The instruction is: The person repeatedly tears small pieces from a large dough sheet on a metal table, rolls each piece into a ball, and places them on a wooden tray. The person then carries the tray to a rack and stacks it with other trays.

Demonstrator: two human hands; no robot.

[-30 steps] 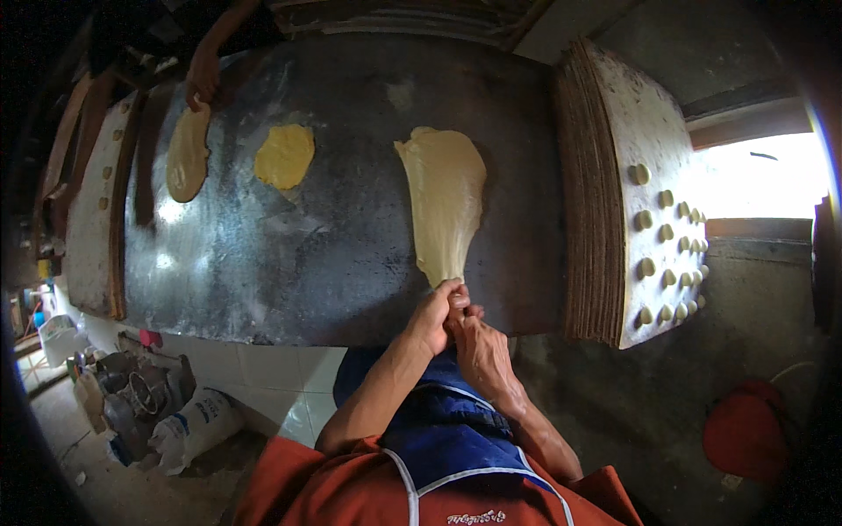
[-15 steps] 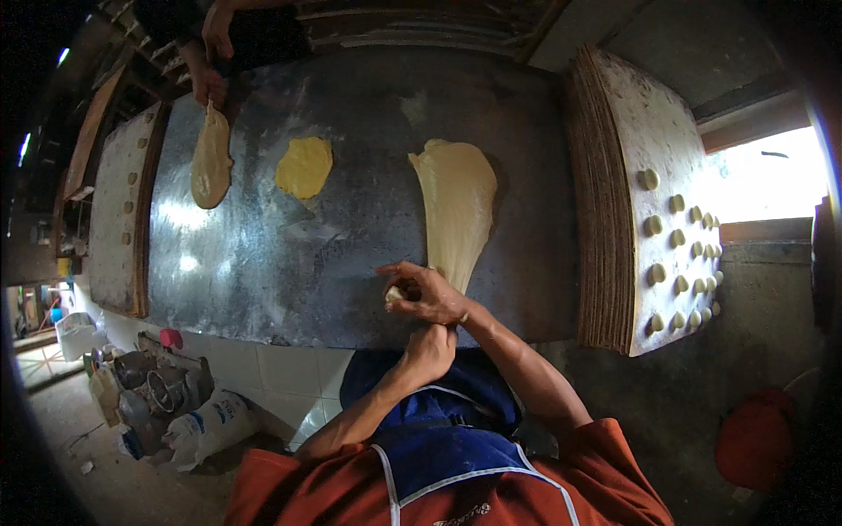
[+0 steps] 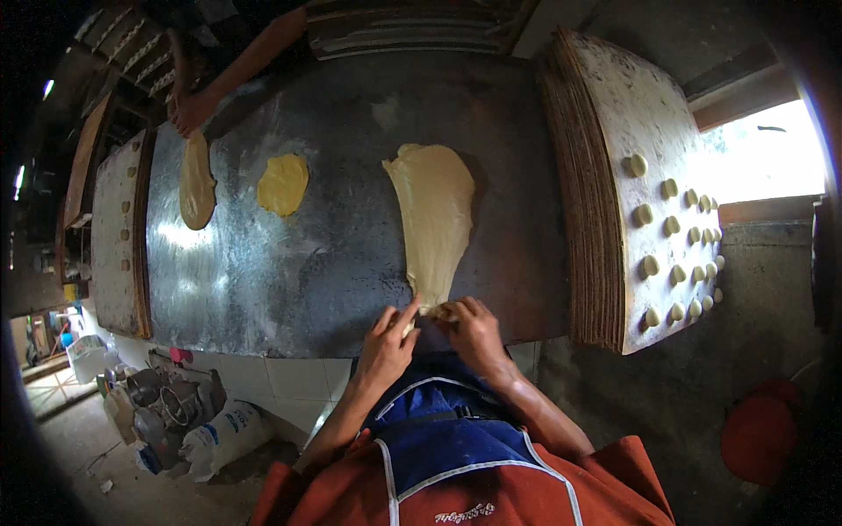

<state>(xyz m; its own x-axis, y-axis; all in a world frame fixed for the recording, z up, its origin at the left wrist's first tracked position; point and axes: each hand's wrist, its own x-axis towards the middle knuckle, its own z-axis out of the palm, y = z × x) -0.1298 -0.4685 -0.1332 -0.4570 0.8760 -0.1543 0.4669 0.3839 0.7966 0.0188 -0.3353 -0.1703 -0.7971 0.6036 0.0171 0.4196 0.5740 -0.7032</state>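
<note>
A long, pale, smooth sheet of dough (image 3: 434, 206) lies on the dark metal table, wide at its far end and narrowing toward me. At this narrow end, near the table's front edge, my right hand (image 3: 474, 335) is closed on the dough, fingers curled. Just left of it, my left hand (image 3: 386, 346) has its index finger against the dough's tip. A small pale bit of dough (image 3: 408, 328) shows between its thumb and fingers. What lies inside either palm is hidden.
Left of the dough sits a flat yellow mass (image 3: 282, 184). Farther left, a co-worker's hand (image 3: 193, 112) holds another dough strip (image 3: 196, 188). Stacked boards (image 3: 592, 202) bearing several small dough pieces (image 3: 643, 215) stand at the right; another board (image 3: 118, 237) stands left. Containers and a sack (image 3: 230, 434) lie below.
My hands, crossed before, have come apart side by side at the dough's near end. My right hand moved right, my left hand left. The co-worker's dough strip hangs slightly lower in view.
</note>
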